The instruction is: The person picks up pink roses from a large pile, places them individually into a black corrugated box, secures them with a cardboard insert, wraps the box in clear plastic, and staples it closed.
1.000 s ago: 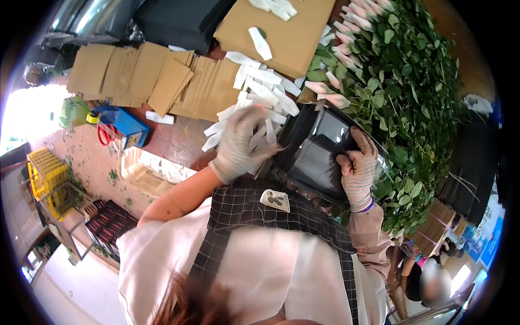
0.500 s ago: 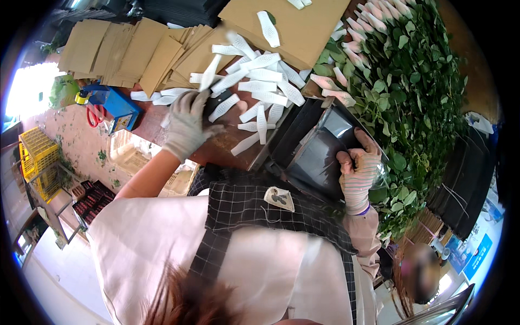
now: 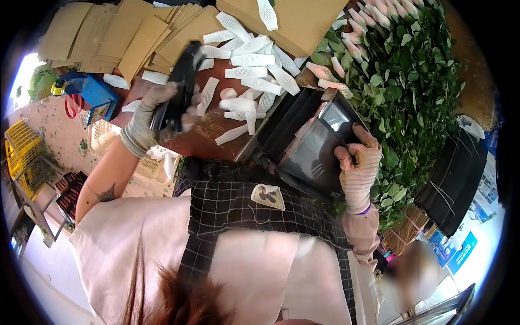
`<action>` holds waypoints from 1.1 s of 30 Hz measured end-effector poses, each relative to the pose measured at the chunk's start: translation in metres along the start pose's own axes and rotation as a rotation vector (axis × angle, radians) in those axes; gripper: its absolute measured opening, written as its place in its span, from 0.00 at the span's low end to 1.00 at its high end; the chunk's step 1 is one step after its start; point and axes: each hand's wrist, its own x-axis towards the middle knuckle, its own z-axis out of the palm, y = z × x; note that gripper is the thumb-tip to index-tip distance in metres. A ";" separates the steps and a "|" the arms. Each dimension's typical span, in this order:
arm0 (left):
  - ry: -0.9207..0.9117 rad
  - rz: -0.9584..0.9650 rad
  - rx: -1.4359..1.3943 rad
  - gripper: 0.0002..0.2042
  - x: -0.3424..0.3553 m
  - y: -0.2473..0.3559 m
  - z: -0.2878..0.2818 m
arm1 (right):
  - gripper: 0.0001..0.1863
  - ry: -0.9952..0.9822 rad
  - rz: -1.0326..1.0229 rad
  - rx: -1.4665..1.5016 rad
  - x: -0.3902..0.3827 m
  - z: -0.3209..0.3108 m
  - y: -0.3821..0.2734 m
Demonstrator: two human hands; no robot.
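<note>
Black sleeve (image 3: 176, 97) in left hand (image 3: 149, 116), white nets (image 3: 254, 81) beside

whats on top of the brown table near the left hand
White mesh sleeves lie scattered on the brown table. The left hand holds a black tool, covering the tabletop beneath.

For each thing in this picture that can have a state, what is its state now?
left hand: gloved, closed around a black tool.
black tool: held above the table.
right hand: gloved, gripping the dark sheets.
dark sheets: stacked, tilted at the table edge.
white mesh sleeves: empty, scattered flat.
rose stems: piled, buds in mesh sleeves.
cardboard sheets: fanned out flat.
</note>
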 end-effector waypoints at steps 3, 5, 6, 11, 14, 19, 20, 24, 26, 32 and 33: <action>-0.162 0.061 -0.105 0.23 0.002 -0.008 0.061 | 0.09 -0.005 0.019 -0.087 0.004 0.002 -0.005; -0.048 0.046 0.697 0.23 0.007 -0.012 0.068 | 0.10 0.027 0.029 -0.088 0.005 0.002 -0.008; -0.024 -0.003 0.897 0.39 0.004 -0.009 0.074 | 0.10 0.023 0.026 -0.089 0.005 0.003 -0.007; -0.161 0.054 1.923 0.43 -0.011 -0.017 0.114 | 0.11 0.071 0.108 0.040 0.001 0.007 -0.003; -0.348 -0.345 1.847 0.44 -0.010 -0.009 0.126 | 0.10 0.101 0.031 0.034 0.001 0.008 -0.002; -0.206 -0.199 1.806 0.40 0.026 -0.018 0.125 | 0.08 0.046 0.099 -0.003 0.001 0.004 -0.007; -0.211 -0.143 1.846 0.39 0.038 -0.023 0.125 | 0.07 0.016 0.168 0.016 0.000 0.003 -0.008; -0.253 -0.062 2.011 0.33 0.058 -0.024 0.124 | 0.07 0.044 0.170 0.061 -0.001 0.006 -0.010; -0.178 -0.136 2.145 0.27 0.065 -0.033 0.117 | 0.09 0.051 0.114 0.083 0.001 0.006 -0.009; -0.254 0.016 2.133 0.29 0.082 -0.037 0.097 | 0.22 0.047 -0.078 -0.093 0.002 -0.003 -0.012; -0.294 0.061 2.038 0.30 0.081 -0.035 0.095 | 0.24 0.039 -0.080 -0.133 0.001 -0.006 -0.016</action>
